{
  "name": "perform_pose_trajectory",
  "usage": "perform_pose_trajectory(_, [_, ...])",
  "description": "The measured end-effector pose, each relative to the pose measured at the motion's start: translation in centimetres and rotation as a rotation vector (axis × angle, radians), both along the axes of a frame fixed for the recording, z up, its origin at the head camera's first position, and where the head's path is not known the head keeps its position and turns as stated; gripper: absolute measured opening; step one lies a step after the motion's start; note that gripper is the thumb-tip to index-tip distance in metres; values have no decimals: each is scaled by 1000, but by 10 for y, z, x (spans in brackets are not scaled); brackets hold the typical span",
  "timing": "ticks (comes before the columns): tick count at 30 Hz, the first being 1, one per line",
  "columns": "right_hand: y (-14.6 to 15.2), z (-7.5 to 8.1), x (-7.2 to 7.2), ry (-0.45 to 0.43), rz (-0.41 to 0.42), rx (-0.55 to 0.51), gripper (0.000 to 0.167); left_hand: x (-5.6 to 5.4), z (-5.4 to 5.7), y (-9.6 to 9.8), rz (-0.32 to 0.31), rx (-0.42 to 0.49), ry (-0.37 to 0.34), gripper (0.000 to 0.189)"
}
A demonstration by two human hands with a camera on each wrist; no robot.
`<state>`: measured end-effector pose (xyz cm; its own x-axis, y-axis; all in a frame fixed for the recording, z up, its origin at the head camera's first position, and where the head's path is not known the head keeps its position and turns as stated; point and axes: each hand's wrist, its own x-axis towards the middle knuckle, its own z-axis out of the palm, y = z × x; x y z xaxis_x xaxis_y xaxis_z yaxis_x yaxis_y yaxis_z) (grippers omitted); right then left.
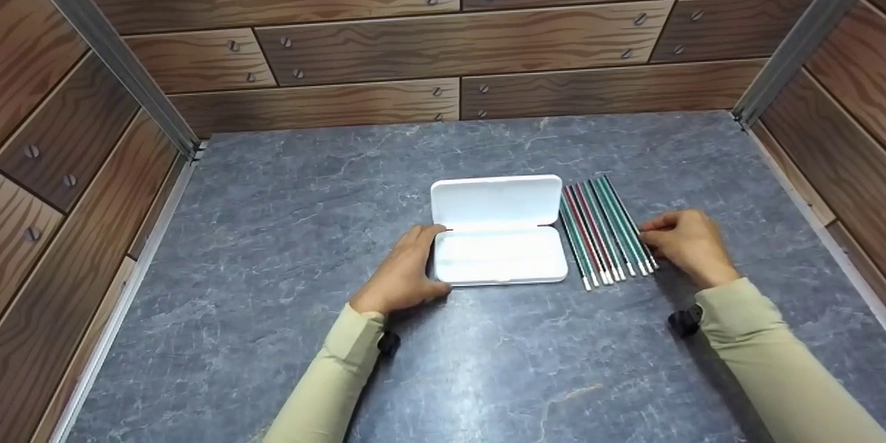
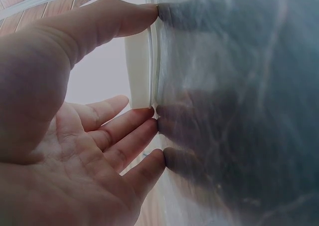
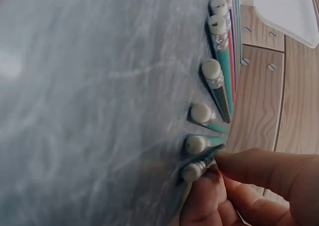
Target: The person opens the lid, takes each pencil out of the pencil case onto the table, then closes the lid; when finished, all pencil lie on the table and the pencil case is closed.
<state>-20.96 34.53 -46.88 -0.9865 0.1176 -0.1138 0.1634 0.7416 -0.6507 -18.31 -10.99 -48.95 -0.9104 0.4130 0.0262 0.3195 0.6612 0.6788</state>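
A white hinged pencil case (image 1: 500,257) lies with its lid raised on the table. My left hand (image 1: 403,268) spans its left end, thumb at the front corner and fingers along the side and hinge corner. Just right of the case, several pencils (image 1: 595,232) lie side by side, mostly green with some red and dark ones, their white erasers facing me. At the row's right end, my right hand (image 1: 689,246) pinches the outermost pencil (image 3: 192,172) between thumb and fingers. That pencil's eraser end shows in the right wrist view, close over the table.
The grey marbled table (image 1: 291,221) extends around the case and pencils. Wood-patterned panels (image 1: 360,48) enclose it at the back and both sides, with metal posts (image 1: 118,55) at the back corners.
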Motion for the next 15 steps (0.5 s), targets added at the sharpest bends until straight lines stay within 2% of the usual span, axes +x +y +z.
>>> perform_pose_trajectory(6, [-27, 10, -2, 229, -38, 96, 26, -1, 1, 1, 6, -12, -7, 94])
perform_pose_trajectory(10, [-59, 22, -8, 331, 2, 12, 25, -1, 1, 1, 8, -9, -5, 94])
perform_pose_trajectory(15, [-98, 32, -19, 368, 47, -95, 27, -1, -1, 1, 10, -8, -7, 94])
